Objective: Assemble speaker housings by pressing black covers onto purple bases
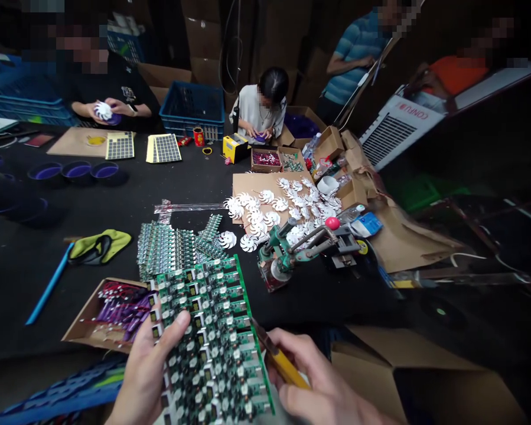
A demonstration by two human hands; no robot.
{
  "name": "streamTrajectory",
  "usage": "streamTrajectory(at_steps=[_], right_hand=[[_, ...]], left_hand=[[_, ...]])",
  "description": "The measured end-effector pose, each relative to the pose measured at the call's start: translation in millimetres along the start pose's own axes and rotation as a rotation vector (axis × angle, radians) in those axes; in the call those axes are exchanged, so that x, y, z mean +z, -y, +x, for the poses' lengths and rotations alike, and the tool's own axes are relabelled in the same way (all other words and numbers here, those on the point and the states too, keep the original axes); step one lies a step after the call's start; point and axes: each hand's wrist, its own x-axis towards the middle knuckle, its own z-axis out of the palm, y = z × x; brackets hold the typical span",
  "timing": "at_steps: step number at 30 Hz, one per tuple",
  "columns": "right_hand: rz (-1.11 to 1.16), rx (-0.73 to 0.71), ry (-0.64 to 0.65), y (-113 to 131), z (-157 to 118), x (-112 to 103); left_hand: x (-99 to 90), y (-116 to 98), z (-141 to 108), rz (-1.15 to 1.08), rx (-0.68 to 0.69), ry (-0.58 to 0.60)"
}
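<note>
My left hand [152, 360] grips the left edge of a green circuit board panel [216, 336], thumb on top of its small parts. The panel is tilted up in front of me, above the table edge. In my right hand [305, 366] are yellow-handled pliers [287, 367], their dark metal tip touching or close beside the panel's right green edge. My fingers hide part of the tool. Behind the panel lies a stack of similar circuit boards [168, 245]. An open cardboard box [81, 321] of purple cells with red wires stands at the left.
A green hand press [283, 254] with a red knob stands right of the boards. White fan wheels [265, 218] cover cardboard [243, 183] behind it. A yellow-black pouch [101, 247] and a blue rod [50, 286] lie left. Co-workers sit across the table. An open carton [424, 348] stands lower right.
</note>
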Motion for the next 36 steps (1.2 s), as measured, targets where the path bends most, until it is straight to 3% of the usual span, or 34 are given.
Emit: streamTrajectory(at_steps=[3, 8, 10, 14, 17, 23, 25, 31, 34, 36], right_hand=[[0.005, 0.026, -0.036, 0.3, 2.4, 0.9], [0.460, 0.099, 0.170, -6.8, 7.9, 4.4], [0.507, 0.137, 0.188, -8.0, 9.9, 3.9], [0.295, 0.054, 0.173, -8.6, 7.9, -1.5], [0.055, -0.031, 0.066, -9.4, 0.1, -4.5], [-0.224, 0.040, -0.009, 7.4, -6.5, -5.4], [-0.205, 0.098, -0.011, 10.1, -4.5, -4.7], [0.272, 0.143, 0.154, -2.7, 4.1, 0.1], [0.238, 0.104, 0.178, -0.3, 4.7, 0.7], [0.125, 0.039, 0.129, 3.2, 1.3, 1.1]], left_hand=[[3.5, 0.1, -2.1, -0.005, 0.014, -0.004], [11.2, 3.7, -2.7, -0.073, -0.010, -0.001], [11.6, 5.1, 0.3, -0.086, -0.026, 0.004], [4.8, 5.7, 10.7, -0.067, -0.006, 0.004], [-0.1, 3.8, 16.6, -0.067, 0.015, -0.011], [3.0, -0.6, 17.9, -0.084, 0.064, -0.022], [4.1, -0.6, 17.3, -0.083, 0.070, -0.015], [7.0, 1.9, 16.1, -0.107, 0.019, -0.030], [7.4, 0.3, 17.6, -0.107, 0.040, -0.010], [6.4, -1.9, 19.7, -0.111, 0.070, -0.005]])
